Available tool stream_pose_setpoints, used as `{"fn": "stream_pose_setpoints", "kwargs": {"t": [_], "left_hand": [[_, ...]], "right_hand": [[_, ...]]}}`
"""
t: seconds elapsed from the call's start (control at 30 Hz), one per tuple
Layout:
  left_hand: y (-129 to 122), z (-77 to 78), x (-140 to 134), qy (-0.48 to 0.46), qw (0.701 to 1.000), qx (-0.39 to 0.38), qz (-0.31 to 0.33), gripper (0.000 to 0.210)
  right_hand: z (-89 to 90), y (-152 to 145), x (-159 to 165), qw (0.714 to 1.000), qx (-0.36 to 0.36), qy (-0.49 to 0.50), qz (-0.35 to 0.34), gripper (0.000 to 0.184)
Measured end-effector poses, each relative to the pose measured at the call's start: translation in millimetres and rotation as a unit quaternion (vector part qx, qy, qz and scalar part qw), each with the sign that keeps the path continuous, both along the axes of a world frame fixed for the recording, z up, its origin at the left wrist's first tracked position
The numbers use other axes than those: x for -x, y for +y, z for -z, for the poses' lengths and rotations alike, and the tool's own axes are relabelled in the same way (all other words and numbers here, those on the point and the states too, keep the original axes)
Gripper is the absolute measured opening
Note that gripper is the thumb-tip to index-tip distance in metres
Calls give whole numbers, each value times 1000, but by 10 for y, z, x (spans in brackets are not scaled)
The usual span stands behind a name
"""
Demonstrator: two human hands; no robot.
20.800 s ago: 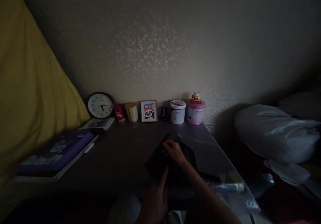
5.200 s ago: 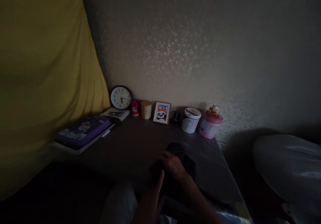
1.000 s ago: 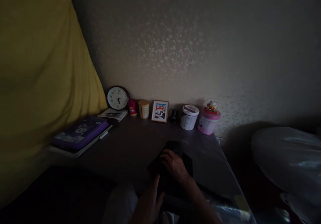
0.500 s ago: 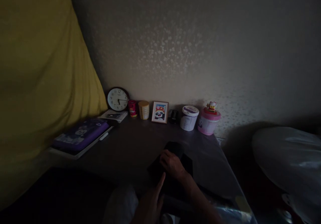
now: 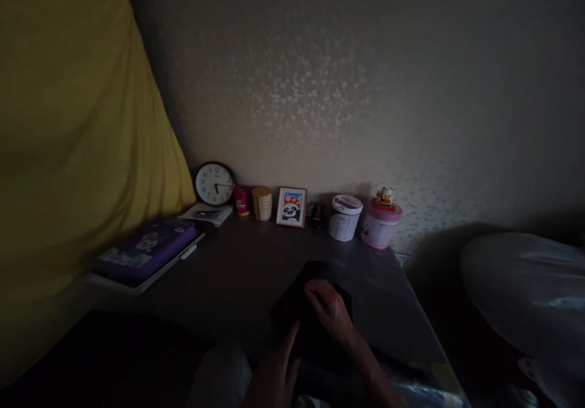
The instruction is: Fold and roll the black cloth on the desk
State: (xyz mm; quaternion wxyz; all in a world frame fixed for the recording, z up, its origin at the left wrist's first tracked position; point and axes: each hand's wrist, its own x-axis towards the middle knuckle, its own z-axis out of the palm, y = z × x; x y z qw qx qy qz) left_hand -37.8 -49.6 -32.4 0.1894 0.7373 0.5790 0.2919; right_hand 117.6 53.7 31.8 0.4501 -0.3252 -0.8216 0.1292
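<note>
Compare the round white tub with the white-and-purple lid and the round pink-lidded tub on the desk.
Colour: the round white tub has a white-and-purple lid; the round pink-lidded tub is largely pink.
Top: a small red-based figurine stands on the pink tub; the white tub shows just its lid.
Place: the pink tub is nearer the desk's right edge than the white.
Both stand upright.

Black item (image 5: 293, 303), angular outline, lying on table (image 5: 228, 274).

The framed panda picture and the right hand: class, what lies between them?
In the head view, the far part of the dark item, then bare tabletop, lie between the right hand and the framed panda picture.
</note>
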Motion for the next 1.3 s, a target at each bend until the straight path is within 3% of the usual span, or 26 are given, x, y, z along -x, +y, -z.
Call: {"fn": "stream_pose_setpoints", "kwargs": {"t": [0.2,0.4,0.53,0.63,0.77,0.87,0.97,1.03,1.1,1.3], "left_hand": [[-5,-32,-25,28,999,28,-12,53],[-18,-122,-27,4,998,61,-13,55],[-43,-204,-17,-12,997,74,-18,55],[-54,-203,-16,-20,997,71,-27,54],[-35,-148,-22,-21,999,44,-21,52],[-22,-152,-25,-16,999,46,-20,53],[-23,-182,-20,-7,998,59,-25,54],[-25,-187,-13,-3,998,59,-26,53],[-26,-173,-4,2,998,58,-28,53],[-21,-141,-3,14,998,46,-29,51]], "right_hand": [[186,-15,-127,994,-61,-86,21,16],[279,530,-115,983,-107,-127,82,26],[249,823,-264,966,-84,-145,197,29],[225,761,-361,956,-81,-114,258,31],[248,438,-315,980,-97,-84,152,26],[309,371,-222,983,-108,-118,88,26],[343,540,-216,976,-112,-129,138,29],[321,640,-260,968,-102,-102,203,30],[272,618,-300,967,-97,-70,224,29],[233,120,-161,990,-87,-109,36,24]]}}
